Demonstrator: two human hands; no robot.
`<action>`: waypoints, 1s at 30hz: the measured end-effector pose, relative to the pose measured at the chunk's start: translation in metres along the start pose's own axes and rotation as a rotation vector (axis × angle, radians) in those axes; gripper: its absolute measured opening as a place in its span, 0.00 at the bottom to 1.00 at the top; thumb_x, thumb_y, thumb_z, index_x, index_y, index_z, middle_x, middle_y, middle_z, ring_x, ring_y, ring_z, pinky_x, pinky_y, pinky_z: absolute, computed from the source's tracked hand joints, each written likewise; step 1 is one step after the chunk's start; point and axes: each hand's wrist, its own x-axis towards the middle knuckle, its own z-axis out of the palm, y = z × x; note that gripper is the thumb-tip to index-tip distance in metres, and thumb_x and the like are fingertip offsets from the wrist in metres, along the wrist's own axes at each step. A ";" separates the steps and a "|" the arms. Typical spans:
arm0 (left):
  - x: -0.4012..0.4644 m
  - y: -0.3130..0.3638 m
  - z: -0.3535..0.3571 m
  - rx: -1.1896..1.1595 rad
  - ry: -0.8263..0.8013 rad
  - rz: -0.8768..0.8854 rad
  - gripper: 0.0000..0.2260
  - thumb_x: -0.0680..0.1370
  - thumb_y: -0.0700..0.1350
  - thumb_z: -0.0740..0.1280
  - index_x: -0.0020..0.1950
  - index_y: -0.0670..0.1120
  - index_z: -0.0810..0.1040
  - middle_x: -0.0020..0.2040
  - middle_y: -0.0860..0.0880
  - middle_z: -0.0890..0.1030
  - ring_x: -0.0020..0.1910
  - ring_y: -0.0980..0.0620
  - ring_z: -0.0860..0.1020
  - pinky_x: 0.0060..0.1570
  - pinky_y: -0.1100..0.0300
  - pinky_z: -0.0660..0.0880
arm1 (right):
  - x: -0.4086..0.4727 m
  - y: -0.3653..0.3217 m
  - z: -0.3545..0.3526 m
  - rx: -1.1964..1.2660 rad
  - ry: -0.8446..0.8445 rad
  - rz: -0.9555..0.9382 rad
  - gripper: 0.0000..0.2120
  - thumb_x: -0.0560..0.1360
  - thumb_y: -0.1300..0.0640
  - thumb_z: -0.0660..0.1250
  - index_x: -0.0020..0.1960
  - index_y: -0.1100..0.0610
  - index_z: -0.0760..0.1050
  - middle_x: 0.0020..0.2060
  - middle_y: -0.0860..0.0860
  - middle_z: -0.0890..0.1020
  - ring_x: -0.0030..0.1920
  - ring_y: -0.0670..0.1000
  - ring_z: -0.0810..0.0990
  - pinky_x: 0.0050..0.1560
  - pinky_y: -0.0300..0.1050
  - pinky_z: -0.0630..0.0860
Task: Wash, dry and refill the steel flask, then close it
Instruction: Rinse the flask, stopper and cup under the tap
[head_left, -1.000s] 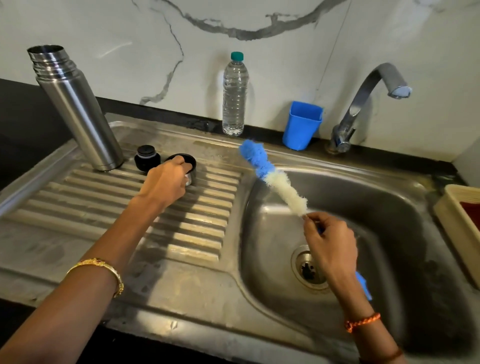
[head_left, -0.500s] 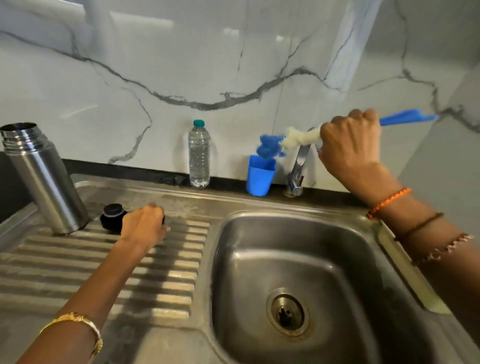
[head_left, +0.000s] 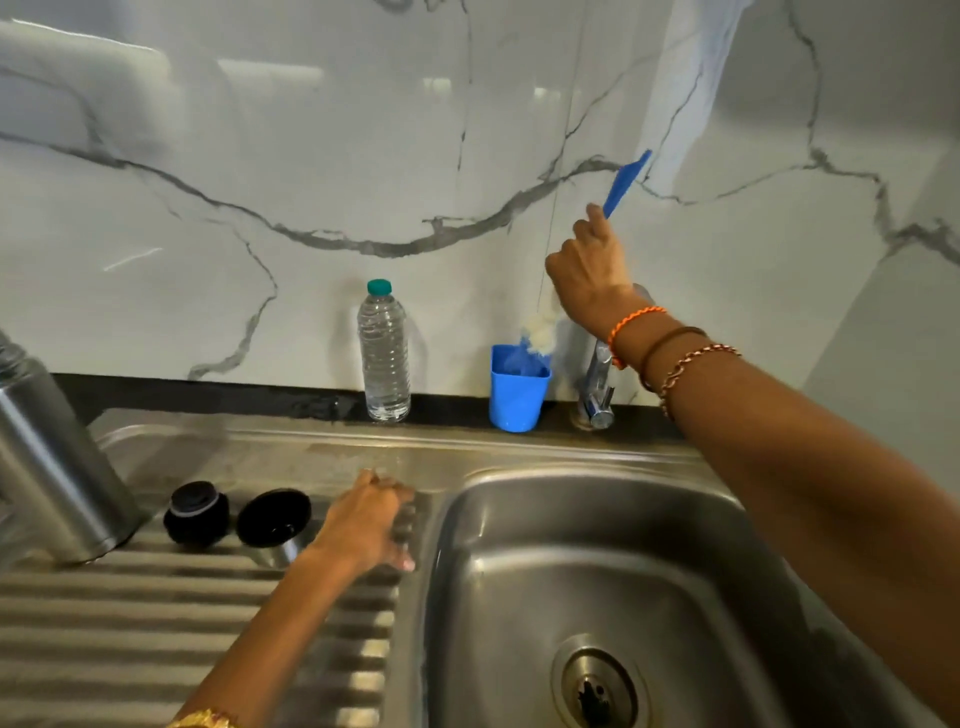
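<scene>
The right hand (head_left: 589, 270) holds the brush (head_left: 626, 182) by its handle, fingers curled round it, with the bristle end going down into the blue cup (head_left: 517, 400) at about 12 o'clock, just left of the tap (head_left: 597, 384). The left hand (head_left: 366, 522) lies flat with relaxed fingers on the ribbed drainboard (head_left: 156, 623), holding nothing.

The flask (head_left: 49, 467) stands uncapped at 9 o'clock on the drainboard. Just right of it sit its stopper (head_left: 196, 512) and cap (head_left: 274, 522), the cap just beside the left hand.

With the brush going back to its cup, scrubbing looks finished. No water runs into the sink (head_left: 597, 571). Whether the flask has been rinsed I cannot tell. Drying seems not yet done, and no cloth shows. Refilling is left, probably from the water bottle (head_left: 383, 358) at 12 o'clock on the counter (head_left: 291, 402), then fitting stopper and cap.
</scene>
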 end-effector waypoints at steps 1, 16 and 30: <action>0.002 0.001 0.001 0.025 -0.035 -0.009 0.36 0.64 0.55 0.76 0.70 0.51 0.67 0.67 0.52 0.69 0.68 0.51 0.62 0.65 0.56 0.66 | 0.007 -0.006 0.007 -0.001 -0.035 -0.009 0.12 0.78 0.60 0.58 0.60 0.55 0.74 0.58 0.54 0.78 0.68 0.58 0.66 0.74 0.55 0.43; 0.014 0.013 0.008 -0.098 -0.106 -0.243 0.36 0.57 0.44 0.81 0.64 0.50 0.73 0.62 0.46 0.72 0.64 0.48 0.70 0.61 0.54 0.70 | 0.019 -0.054 0.039 0.140 0.035 0.158 0.28 0.78 0.54 0.56 0.75 0.62 0.52 0.75 0.61 0.52 0.75 0.62 0.42 0.72 0.59 0.39; 0.001 0.022 0.007 0.326 -0.227 -0.127 0.33 0.73 0.56 0.68 0.74 0.51 0.60 0.74 0.50 0.58 0.74 0.46 0.52 0.70 0.46 0.55 | -0.108 -0.095 0.115 1.597 -0.114 0.865 0.31 0.72 0.54 0.69 0.69 0.64 0.61 0.66 0.62 0.64 0.64 0.63 0.67 0.65 0.51 0.65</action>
